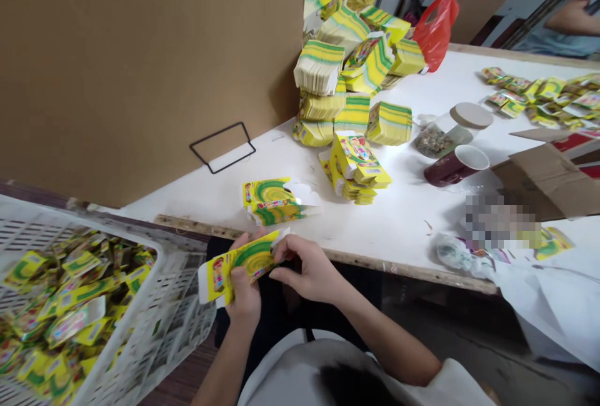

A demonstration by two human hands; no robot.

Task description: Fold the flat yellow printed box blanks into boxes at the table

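Observation:
My left hand (244,290) is wrapped round a small yellow and green printed carton (255,257), held tilted in front of the table edge. White end flaps stick out at its left end. My right hand (304,268) is closed at the carton's right end, with thumb and fingertips by the flap there; the fingertips are partly hidden. Just beyond my hands, a flattened carton (276,201) of the same print lies on the table. To its right sits a small pile of folded cartons (357,165).
Stacks of flat cartons (354,75) stand behind, beside a big cardboard box (150,69). A white plastic crate (159,281) of filled-looking cartons is at lower left. Rightward are a maroon mug (443,172), a jar (435,137), a red bag (435,31) and another person's arm (569,19).

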